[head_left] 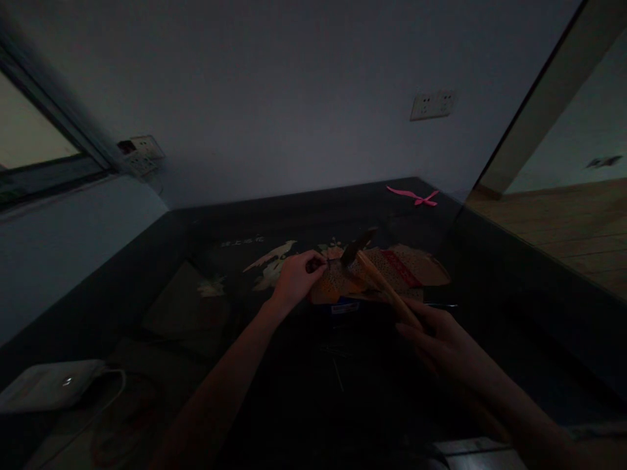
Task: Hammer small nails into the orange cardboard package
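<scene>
In dim light, my right hand (434, 333) is closed round the wooden handle of a hammer (386, 287). The hammer's dark head (357, 247) is over a brown, dotted, patterned piece (396, 264) with a red band. My left hand (298, 277) is at the left part of that piece, its fingers pinched together; what they hold, if anything, is too small and dark to make out. A blue item with a pale label (345, 307) shows just below the piece.
A pink ribbon (418, 198) lies at the back right of the dark table (294, 212). A white device with a cable (53, 385) sits at the front left. A thin rod (337, 374) lies in front. Wall sockets (430, 106) are behind.
</scene>
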Demonstrator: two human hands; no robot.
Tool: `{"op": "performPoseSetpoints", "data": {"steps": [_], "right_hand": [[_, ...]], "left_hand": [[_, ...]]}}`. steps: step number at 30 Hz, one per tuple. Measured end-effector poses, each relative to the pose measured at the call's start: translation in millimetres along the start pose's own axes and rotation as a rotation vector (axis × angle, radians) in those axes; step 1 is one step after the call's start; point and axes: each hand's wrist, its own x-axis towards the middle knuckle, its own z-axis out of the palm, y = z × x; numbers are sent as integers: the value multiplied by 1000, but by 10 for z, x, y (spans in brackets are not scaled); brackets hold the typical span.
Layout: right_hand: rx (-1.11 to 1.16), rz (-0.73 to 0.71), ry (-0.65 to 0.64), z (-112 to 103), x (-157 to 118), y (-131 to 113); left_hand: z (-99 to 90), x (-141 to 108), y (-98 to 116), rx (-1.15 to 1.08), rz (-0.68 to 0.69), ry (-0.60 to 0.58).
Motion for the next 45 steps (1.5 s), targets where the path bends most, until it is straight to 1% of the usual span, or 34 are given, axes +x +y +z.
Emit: {"op": "performPoseSetpoints", "data": {"steps": [8, 13, 17, 21, 25, 29, 33, 37, 41, 45], "right_hand": [[2, -14, -16, -5, -6, -9], [26, 23, -36, 0, -19, 5], [7, -10, -15, -1, -6, 7], [7, -22, -25, 2, 11, 17], [14, -14, -12, 11, 3, 22], [40, 30, -27, 18, -13, 4], [57, 15, -29, 17, -17, -9], [43, 51, -48, 17, -16, -15], [16, 16, -4, 17, -15, -14], [6, -9, -11, 10, -17, -15]], "left_hand": [[16, -6, -29, -9, 26, 18], [19, -7, -33, -30, 37, 41], [14, -10, -12, -24, 38, 56], [26, -10, -28, -27, 24, 48], [39, -5, -54, -25, 23, 37], [44, 3, -58, -28, 13, 24], [46, 6, -46, -21, 5, 33], [37, 0, -20, -8, 13, 44], [40, 1, -4, -9, 10, 58], [71, 20, 0, -32, -7, 79]]}}
